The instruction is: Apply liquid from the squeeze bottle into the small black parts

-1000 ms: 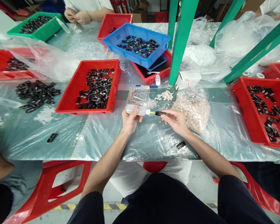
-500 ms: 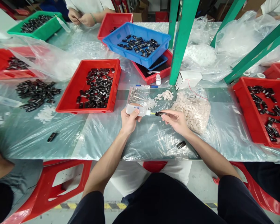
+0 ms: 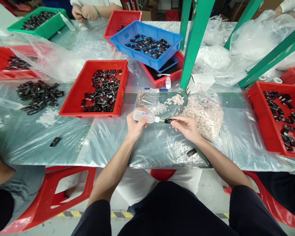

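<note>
My left hand [image 3: 136, 126] is closed around a translucent squeeze bottle [image 3: 147, 116], held on its side with its thin yellowish nozzle pointing right. The nozzle tip meets the left end of a small glossy black part [image 3: 169, 121], though I cannot tell whether it goes inside. Pinched between the fingers of my right hand [image 3: 186, 127] is that black part. Behind the bottle lie small white pieces [image 3: 159, 108] and a clear bag of metal pins [image 3: 145, 99]. Close by my right hand rests a clear bag of cream-coloured pieces [image 3: 207, 118]. Another black part [image 3: 191, 152] lies near the table edge.
A red tray [image 3: 71, 106] of black parts stands left, another red tray [image 3: 263, 124] right. Behind, a blue tray [image 3: 123, 50] rests on a red one. A green post [image 3: 195, 42] rises beside a small white bottle [image 3: 168, 82]. A co-worker's hands [image 3: 86, 13] are across the table.
The view has shifted slightly. Both hands keep their holds, and the bottle nozzle stays at the end of the black part.
</note>
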`<action>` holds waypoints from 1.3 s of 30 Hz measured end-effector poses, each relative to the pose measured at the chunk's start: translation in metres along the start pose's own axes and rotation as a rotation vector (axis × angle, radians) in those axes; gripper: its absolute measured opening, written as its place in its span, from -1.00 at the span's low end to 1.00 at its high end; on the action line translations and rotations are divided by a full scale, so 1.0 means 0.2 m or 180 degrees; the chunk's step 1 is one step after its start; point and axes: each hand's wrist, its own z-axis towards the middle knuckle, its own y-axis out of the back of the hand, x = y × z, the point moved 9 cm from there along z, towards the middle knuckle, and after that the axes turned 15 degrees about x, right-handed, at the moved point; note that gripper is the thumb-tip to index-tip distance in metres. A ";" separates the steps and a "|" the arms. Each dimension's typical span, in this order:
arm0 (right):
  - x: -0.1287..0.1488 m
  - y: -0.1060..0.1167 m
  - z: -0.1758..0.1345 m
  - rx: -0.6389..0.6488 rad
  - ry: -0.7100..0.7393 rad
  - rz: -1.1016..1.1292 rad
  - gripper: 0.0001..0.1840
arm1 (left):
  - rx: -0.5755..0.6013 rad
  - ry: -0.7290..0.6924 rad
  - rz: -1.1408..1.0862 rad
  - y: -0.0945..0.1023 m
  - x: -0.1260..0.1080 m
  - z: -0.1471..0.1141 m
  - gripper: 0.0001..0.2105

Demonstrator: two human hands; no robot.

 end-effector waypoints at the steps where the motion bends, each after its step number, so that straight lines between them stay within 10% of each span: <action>1: 0.00 0.00 0.00 0.0015 -0.0004 0.0011 -0.64 | 0.0000 0.0005 0.0012 0.00 0.00 0.00 -0.51; 39: -0.04 0.01 0.03 0.0159 0.0060 0.0598 -0.68 | 0.0313 -0.1207 0.1799 -0.09 -0.28 -0.11 -0.65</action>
